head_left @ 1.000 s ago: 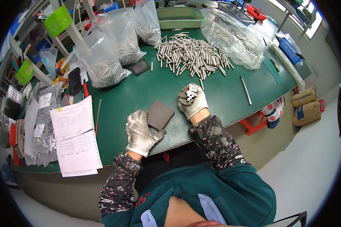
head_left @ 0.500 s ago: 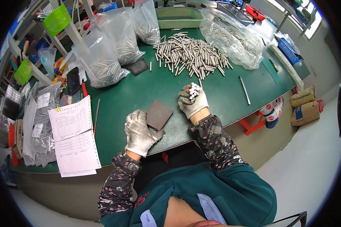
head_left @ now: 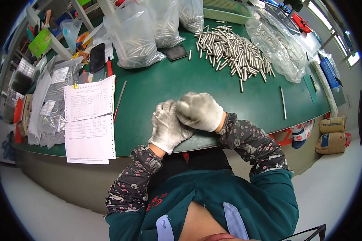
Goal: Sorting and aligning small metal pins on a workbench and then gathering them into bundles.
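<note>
My two hands, in whitish work gloves smudged grey, meet close to the table's near edge. My left hand [head_left: 169,126] is bent with its fingers together; the brown square pad it held a moment ago is hidden behind the hands. Against its fingers presses my right hand [head_left: 199,111], closed in a fist with its back toward me. The bundle of short metal pins seen in that fist earlier is out of sight inside it. Beyond the hands lies a big heap of loose metal pins [head_left: 237,52], with a single pin [head_left: 241,86] at its near side.
Clear bags of pins [head_left: 134,40] stand at the back left, beside a dark flat block [head_left: 176,53]. Printed sheets [head_left: 90,138] overlap the left edge. A green basket [head_left: 227,13], a crumpled plastic bag [head_left: 275,44] and a thin metal strip [head_left: 283,103] lie farther right.
My right hand has moved left and turned over, hiding its pins, and now touches my left hand. The brown pad has gone from sight. The whole view has shifted.
</note>
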The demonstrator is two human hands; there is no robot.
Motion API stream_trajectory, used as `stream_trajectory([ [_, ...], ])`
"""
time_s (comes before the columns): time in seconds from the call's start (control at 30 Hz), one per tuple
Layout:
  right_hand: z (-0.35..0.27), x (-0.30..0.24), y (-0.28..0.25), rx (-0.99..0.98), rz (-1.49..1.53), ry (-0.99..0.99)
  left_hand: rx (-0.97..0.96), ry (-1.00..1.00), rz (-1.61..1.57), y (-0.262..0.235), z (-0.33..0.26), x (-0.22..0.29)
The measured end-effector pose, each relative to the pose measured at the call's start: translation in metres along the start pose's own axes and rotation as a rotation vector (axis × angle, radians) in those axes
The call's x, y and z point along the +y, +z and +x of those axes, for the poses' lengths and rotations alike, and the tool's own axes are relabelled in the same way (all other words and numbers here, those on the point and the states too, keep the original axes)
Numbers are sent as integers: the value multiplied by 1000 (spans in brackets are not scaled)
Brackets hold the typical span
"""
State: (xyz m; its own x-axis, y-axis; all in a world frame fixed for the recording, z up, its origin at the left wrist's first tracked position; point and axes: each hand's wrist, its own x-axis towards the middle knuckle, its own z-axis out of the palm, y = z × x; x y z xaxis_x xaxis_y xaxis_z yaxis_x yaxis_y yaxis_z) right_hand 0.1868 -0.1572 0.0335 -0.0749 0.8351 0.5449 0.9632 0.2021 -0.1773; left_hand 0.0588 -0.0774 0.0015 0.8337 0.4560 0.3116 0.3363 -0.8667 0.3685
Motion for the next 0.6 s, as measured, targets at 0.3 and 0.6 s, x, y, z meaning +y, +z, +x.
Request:
stream_trajectory([
  [0.3, 20, 14, -7, 219, -47, -38, -84, -51, -7, -5, 9, -6],
  [0.6, 33, 75, -20, 345, 384, 539, -114, -50, -61, -7, 4, 8],
])
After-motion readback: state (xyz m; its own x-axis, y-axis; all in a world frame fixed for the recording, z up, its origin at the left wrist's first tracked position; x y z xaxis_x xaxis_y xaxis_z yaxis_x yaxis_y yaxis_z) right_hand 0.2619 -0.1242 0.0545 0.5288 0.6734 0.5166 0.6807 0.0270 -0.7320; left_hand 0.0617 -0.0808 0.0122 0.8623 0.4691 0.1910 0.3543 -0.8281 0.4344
